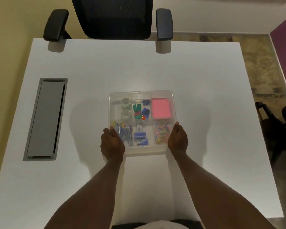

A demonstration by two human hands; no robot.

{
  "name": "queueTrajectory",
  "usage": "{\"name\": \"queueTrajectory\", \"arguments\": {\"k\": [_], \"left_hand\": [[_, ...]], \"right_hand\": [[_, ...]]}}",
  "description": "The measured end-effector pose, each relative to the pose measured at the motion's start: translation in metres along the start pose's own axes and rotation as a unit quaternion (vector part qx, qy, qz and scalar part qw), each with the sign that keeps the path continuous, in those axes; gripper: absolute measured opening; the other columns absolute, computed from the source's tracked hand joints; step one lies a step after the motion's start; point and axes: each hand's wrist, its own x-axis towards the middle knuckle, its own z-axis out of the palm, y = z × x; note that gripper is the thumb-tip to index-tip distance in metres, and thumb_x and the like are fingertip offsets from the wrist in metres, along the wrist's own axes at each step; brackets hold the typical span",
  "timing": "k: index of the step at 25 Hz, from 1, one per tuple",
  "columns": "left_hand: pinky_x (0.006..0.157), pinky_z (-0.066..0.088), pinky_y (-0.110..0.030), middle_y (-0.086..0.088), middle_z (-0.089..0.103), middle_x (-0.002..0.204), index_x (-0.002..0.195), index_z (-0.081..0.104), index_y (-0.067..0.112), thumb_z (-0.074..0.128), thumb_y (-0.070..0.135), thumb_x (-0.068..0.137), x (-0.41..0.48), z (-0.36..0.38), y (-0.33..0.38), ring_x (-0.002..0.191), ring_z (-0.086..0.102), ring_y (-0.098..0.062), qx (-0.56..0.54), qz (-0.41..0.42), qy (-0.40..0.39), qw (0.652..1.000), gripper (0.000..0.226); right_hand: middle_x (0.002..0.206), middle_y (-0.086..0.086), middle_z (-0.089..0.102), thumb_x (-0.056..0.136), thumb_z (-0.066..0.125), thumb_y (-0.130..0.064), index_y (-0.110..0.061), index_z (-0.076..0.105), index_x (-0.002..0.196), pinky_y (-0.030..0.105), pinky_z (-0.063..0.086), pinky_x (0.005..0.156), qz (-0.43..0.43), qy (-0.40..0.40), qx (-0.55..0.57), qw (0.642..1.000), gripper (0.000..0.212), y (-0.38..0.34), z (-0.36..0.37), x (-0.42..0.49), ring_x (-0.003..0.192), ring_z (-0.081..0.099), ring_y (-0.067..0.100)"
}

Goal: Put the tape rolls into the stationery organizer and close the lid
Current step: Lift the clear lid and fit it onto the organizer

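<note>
Organizer (162, 94): lid on, mid-worktop (205, 146), bare room all round.
Left hand (112, 142): fingers pressing organizer's near-left edge.
Right hand (177, 139): fingers gripping near-right edge.

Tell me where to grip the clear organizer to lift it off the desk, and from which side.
Grip the organizer by its two side walls near the near corners, coming in from left and right, as the left hand and right hand do now. It is wide, flat and full, so two opposed grips should keep it level.

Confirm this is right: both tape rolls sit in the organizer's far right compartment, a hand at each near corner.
Wrong compartment. The head view shows both tape rolls in the organizer's far left compartment; pink notes fill the far right. The left hand and right hand are at the near corners.
</note>
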Motion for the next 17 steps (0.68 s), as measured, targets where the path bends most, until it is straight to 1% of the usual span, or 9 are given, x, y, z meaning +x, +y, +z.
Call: {"name": "queueTrajectory", "arguments": {"k": [2, 4, 6, 8, 10, 12, 14, 16, 17], "left_hand": [[0.072, 0.038, -0.033, -0.013, 0.067, 0.094, 0.105, 0.057, 0.008, 0.025, 0.049, 0.111, 0.000, 0.000, 0.000, 0.075, 0.048, -0.018, 0.000, -0.009, -0.004, 1.000, 0.053], [0.070, 0.038, -0.033, -0.009, 0.063, 0.090, 0.103, 0.056, 0.009, 0.017, 0.055, 0.108, 0.001, 0.001, 0.000, 0.075, 0.049, -0.017, -0.007, -0.010, -0.002, 1.000, 0.060], [0.069, 0.039, -0.033, -0.009, 0.063, 0.090, 0.102, 0.055, 0.010, 0.020, 0.053, 0.110, 0.000, -0.001, 0.001, 0.075, 0.053, -0.022, -0.006, -0.009, -0.010, 1.000, 0.056], [0.070, 0.041, -0.034, -0.013, 0.067, 0.094, 0.103, 0.055, 0.010, 0.026, 0.048, 0.112, 0.001, -0.003, 0.001, 0.080, 0.063, -0.031, -0.001, -0.012, -0.032, 0.999, 0.049], [0.073, 0.045, -0.037, -0.016, 0.068, 0.099, 0.105, 0.055, 0.008, 0.027, 0.045, 0.113, 0.003, -0.006, 0.002, 0.089, 0.068, -0.038, 0.005, -0.015, -0.058, 0.998, 0.047], [0.081, 0.055, -0.044, -0.018, 0.069, 0.104, 0.108, 0.057, 0.006, 0.027, 0.043, 0.113, 0.004, -0.013, 0.003, 0.095, 0.069, -0.041, 0.023, -0.007, -0.078, 0.997, 0.047], [0.091, 0.054, -0.051, -0.020, 0.069, 0.110, 0.114, 0.058, 0.004, 0.031, 0.037, 0.113, 0.005, -0.022, 0.005, 0.102, 0.069, -0.044, 0.071, 0.017, -0.077, 0.994, 0.042], [0.099, 0.047, -0.053, -0.021, 0.067, 0.126, 0.129, 0.058, 0.004, 0.038, 0.032, 0.111, 0.002, -0.031, 0.009, 0.117, 0.065, -0.042, 0.129, 0.048, -0.052, 0.989, 0.040], [0.106, 0.044, -0.054, -0.021, 0.063, 0.137, 0.138, 0.057, 0.005, 0.041, 0.032, 0.110, -0.002, -0.035, 0.010, 0.127, 0.061, -0.040, 0.152, 0.069, -0.038, 0.985, 0.042]], "right_hand": [[0.072, -0.006, 0.058, 0.107, 0.024, -0.048, -0.014, 0.052, 0.080, 0.006, 0.035, 0.052, -0.018, -0.007, 0.048, 0.999, 0.052, 0.003, -0.002, 0.000, 0.065, 0.056, 0.011], [0.067, -0.010, 0.052, 0.106, 0.025, -0.050, -0.014, 0.049, 0.078, 0.004, 0.039, 0.053, -0.022, -0.004, 0.067, 0.997, 0.051, 0.004, -0.002, 0.001, 0.058, 0.051, 0.006], [0.069, -0.009, 0.052, 0.105, 0.024, -0.052, -0.015, 0.049, 0.078, 0.008, 0.035, 0.053, -0.011, -0.009, 0.058, 0.998, 0.052, 0.004, -0.001, 0.001, 0.060, 0.049, 0.007], [0.074, -0.001, 0.058, 0.106, 0.024, -0.050, -0.015, 0.050, 0.079, 0.024, 0.038, 0.055, 0.003, -0.023, 0.053, 0.998, 0.052, 0.004, 0.000, 0.002, 0.065, 0.050, 0.015], [0.085, 0.009, 0.065, 0.107, 0.025, -0.049, -0.012, 0.055, 0.085, 0.029, 0.039, 0.067, 0.017, -0.044, 0.049, 0.998, 0.052, 0.003, -0.003, 0.004, 0.073, 0.051, 0.020], [0.098, 0.013, 0.068, 0.107, 0.025, -0.050, -0.010, 0.059, 0.094, 0.031, 0.039, 0.074, 0.034, -0.072, 0.036, 0.996, 0.054, 0.001, -0.007, 0.006, 0.080, 0.056, 0.025], [0.105, 0.015, 0.066, 0.106, 0.025, -0.052, -0.010, 0.059, 0.101, 0.033, 0.039, 0.077, 0.049, -0.082, 0.021, 0.995, 0.054, -0.001, -0.012, 0.006, 0.090, 0.060, 0.032], [0.110, 0.016, 0.063, 0.106, 0.033, -0.047, -0.009, 0.057, 0.108, 0.035, 0.043, 0.079, 0.031, -0.039, 0.006, 0.999, 0.045, -0.006, -0.021, 0.002, 0.097, 0.060, 0.035], [0.112, 0.017, 0.062, 0.105, 0.040, -0.042, -0.007, 0.057, 0.113, 0.038, 0.047, 0.082, -0.015, 0.002, -0.025, 1.000, 0.039, -0.008, -0.026, -0.002, 0.103, 0.060, 0.036]]}}
